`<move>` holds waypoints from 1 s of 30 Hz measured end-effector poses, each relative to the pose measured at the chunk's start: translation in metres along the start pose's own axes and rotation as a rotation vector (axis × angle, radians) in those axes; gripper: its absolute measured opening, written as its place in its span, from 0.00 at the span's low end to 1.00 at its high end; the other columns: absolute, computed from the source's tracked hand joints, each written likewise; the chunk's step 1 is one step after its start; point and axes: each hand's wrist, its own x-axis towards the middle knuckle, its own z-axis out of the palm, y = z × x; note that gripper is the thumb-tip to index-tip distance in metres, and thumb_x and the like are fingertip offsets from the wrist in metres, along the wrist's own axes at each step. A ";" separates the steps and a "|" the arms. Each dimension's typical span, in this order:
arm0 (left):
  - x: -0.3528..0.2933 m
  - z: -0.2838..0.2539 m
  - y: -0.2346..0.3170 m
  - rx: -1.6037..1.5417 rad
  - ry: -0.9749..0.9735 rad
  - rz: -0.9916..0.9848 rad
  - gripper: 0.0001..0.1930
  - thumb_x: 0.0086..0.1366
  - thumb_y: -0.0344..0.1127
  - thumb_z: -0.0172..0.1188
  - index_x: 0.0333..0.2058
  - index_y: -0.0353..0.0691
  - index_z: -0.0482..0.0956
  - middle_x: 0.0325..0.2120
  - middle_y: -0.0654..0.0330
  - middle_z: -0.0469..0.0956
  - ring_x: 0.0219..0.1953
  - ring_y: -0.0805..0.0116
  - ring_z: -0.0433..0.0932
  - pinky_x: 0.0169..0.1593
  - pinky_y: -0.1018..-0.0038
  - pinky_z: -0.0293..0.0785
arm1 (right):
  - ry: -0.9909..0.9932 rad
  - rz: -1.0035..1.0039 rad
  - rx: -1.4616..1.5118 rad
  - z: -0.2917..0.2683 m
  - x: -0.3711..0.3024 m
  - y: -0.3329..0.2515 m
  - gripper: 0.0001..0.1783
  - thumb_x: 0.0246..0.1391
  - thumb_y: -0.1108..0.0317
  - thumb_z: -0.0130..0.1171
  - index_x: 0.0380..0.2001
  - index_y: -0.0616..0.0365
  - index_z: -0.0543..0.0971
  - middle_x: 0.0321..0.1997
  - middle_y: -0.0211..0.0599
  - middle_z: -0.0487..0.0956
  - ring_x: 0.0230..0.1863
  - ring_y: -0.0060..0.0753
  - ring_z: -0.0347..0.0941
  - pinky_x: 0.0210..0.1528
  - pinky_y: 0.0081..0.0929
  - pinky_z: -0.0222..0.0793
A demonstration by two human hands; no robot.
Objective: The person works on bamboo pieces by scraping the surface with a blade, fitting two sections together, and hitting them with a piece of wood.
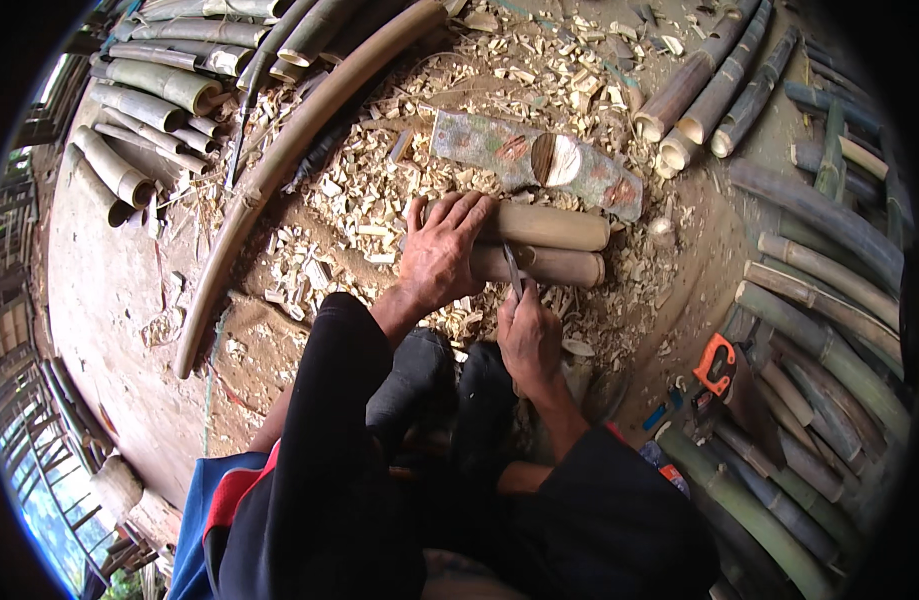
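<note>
Two short bamboo pieces lie side by side on the chip-covered ground in front of my feet, the farther bamboo piece [557, 228] and the nearer one [569, 267]. My left hand [439, 250] grips their left end, its fingers bent over the farther piece. In my closed right hand [531, 333] is a knife [516, 270]. Its narrow blade points away from me and lies against the nearer bamboo piece; the handle is mostly hidden in my fist. Just beyond them rests a flat, bark-covered wood block [489, 145] with cut notches.
A long curved pole [279, 150] stretches along the left. Cut bamboo tubes [144, 100] are stacked at far left, and more bamboo [819, 330] lines the right side. An orange-handled saw [716, 364] lies at right. Wood chips [379, 165] cover the ground; my dark-covered feet [414, 385] are close by.
</note>
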 end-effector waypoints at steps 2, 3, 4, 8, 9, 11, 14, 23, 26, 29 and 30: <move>0.002 -0.002 -0.001 0.006 0.010 -0.007 0.53 0.38 0.39 0.76 0.68 0.46 0.65 0.66 0.58 0.68 0.69 0.55 0.64 0.71 0.41 0.50 | -0.059 0.052 -0.016 -0.008 0.003 -0.012 0.15 0.65 0.66 0.55 0.48 0.66 0.74 0.25 0.56 0.80 0.28 0.60 0.80 0.31 0.51 0.75; -0.002 0.000 -0.001 0.001 0.008 -0.013 0.53 0.38 0.39 0.76 0.68 0.46 0.65 0.66 0.58 0.68 0.69 0.55 0.64 0.72 0.41 0.49 | -0.087 0.078 -0.024 -0.011 0.003 -0.015 0.14 0.65 0.65 0.55 0.46 0.66 0.74 0.25 0.56 0.80 0.28 0.61 0.80 0.31 0.52 0.75; 0.000 0.001 0.000 0.012 0.016 -0.010 0.53 0.38 0.42 0.77 0.67 0.47 0.65 0.66 0.58 0.69 0.69 0.54 0.64 0.71 0.42 0.50 | -0.073 0.063 -0.004 -0.013 0.004 -0.012 0.13 0.65 0.65 0.54 0.45 0.65 0.74 0.24 0.57 0.80 0.28 0.62 0.80 0.31 0.54 0.75; 0.001 -0.001 0.002 -0.003 0.035 -0.009 0.54 0.36 0.45 0.79 0.67 0.49 0.67 0.64 0.57 0.71 0.69 0.52 0.65 0.72 0.44 0.51 | 0.038 0.000 0.077 -0.013 0.000 0.016 0.12 0.66 0.64 0.53 0.39 0.64 0.75 0.24 0.59 0.78 0.29 0.66 0.77 0.33 0.58 0.72; 0.005 -0.002 0.001 0.004 0.035 -0.007 0.54 0.36 0.44 0.79 0.67 0.49 0.67 0.64 0.57 0.71 0.69 0.52 0.65 0.72 0.44 0.51 | 0.072 0.027 0.079 -0.014 -0.002 0.023 0.12 0.66 0.64 0.53 0.38 0.64 0.75 0.24 0.59 0.78 0.29 0.66 0.77 0.33 0.58 0.72; 0.006 -0.004 0.005 0.018 0.016 -0.023 0.55 0.34 0.42 0.79 0.67 0.49 0.67 0.64 0.57 0.71 0.69 0.52 0.66 0.72 0.44 0.51 | 0.145 0.064 0.078 -0.017 -0.010 0.028 0.12 0.66 0.64 0.52 0.37 0.63 0.75 0.23 0.58 0.78 0.28 0.66 0.77 0.32 0.57 0.70; 0.003 -0.003 0.005 -0.007 -0.007 -0.024 0.55 0.35 0.39 0.77 0.68 0.48 0.65 0.66 0.58 0.68 0.69 0.54 0.64 0.73 0.44 0.49 | 0.147 0.094 0.033 -0.011 -0.014 0.036 0.12 0.67 0.64 0.52 0.36 0.64 0.75 0.23 0.57 0.77 0.27 0.65 0.77 0.31 0.56 0.70; 0.001 -0.003 0.005 0.008 -0.014 -0.026 0.55 0.35 0.39 0.77 0.68 0.49 0.66 0.66 0.59 0.68 0.69 0.53 0.64 0.73 0.45 0.49 | 0.118 0.083 0.016 -0.016 -0.003 0.021 0.13 0.66 0.64 0.54 0.37 0.66 0.74 0.23 0.57 0.78 0.27 0.63 0.79 0.29 0.54 0.72; 0.002 -0.006 0.007 0.007 -0.013 -0.021 0.54 0.36 0.39 0.77 0.67 0.50 0.66 0.65 0.59 0.69 0.69 0.53 0.64 0.72 0.44 0.50 | 0.068 0.117 -0.035 -0.019 0.000 0.018 0.12 0.65 0.64 0.54 0.37 0.65 0.74 0.24 0.59 0.79 0.29 0.64 0.80 0.30 0.54 0.74; 0.002 -0.005 0.007 0.003 0.017 -0.027 0.53 0.36 0.38 0.76 0.67 0.50 0.67 0.65 0.59 0.69 0.68 0.53 0.64 0.72 0.44 0.50 | 0.040 0.149 -0.055 -0.021 0.000 0.013 0.12 0.65 0.63 0.54 0.38 0.63 0.74 0.24 0.59 0.80 0.30 0.65 0.80 0.32 0.56 0.74; 0.001 -0.003 0.006 0.002 0.033 -0.030 0.52 0.37 0.38 0.76 0.67 0.50 0.67 0.65 0.59 0.69 0.68 0.53 0.64 0.72 0.43 0.50 | 0.033 0.162 -0.059 -0.023 -0.001 0.011 0.12 0.65 0.63 0.53 0.38 0.63 0.74 0.25 0.59 0.80 0.30 0.65 0.80 0.33 0.57 0.75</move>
